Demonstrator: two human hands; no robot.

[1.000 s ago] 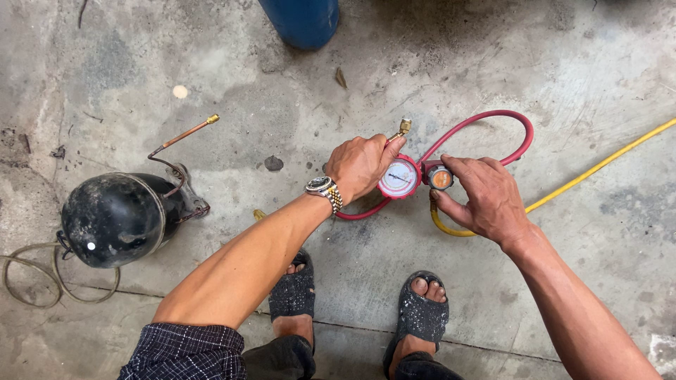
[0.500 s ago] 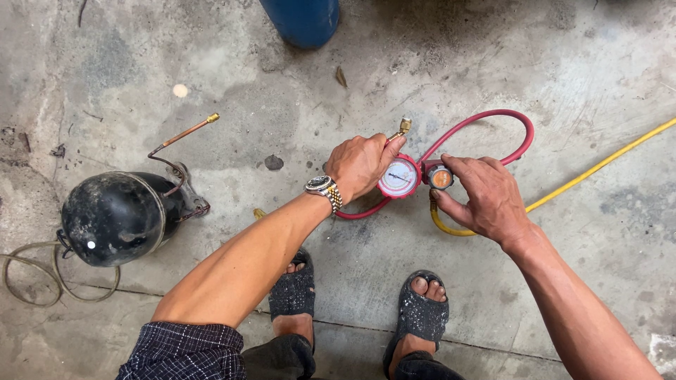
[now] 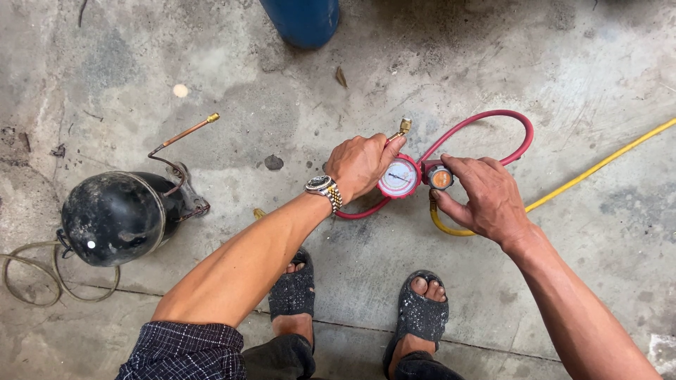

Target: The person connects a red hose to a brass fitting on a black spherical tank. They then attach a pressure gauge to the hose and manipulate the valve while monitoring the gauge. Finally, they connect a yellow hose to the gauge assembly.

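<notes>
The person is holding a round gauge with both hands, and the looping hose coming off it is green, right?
Not quite: the looping hose is red, not green, as the head view shows. Both the left hand and right hand do hold the round gauge.

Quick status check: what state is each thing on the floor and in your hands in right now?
Left hand: closed around the gauge's left side.
Right hand: fingers on the red knob.
Pressure gauge: held above the floor, dial facing up.
Red hose: looped, attached at the gauge.
Yellow hose: lying on the floor, running to the gauge.
Black compressor: on its side, copper tube end unconnected.
Blue cylinder: mostly out of frame.
</notes>
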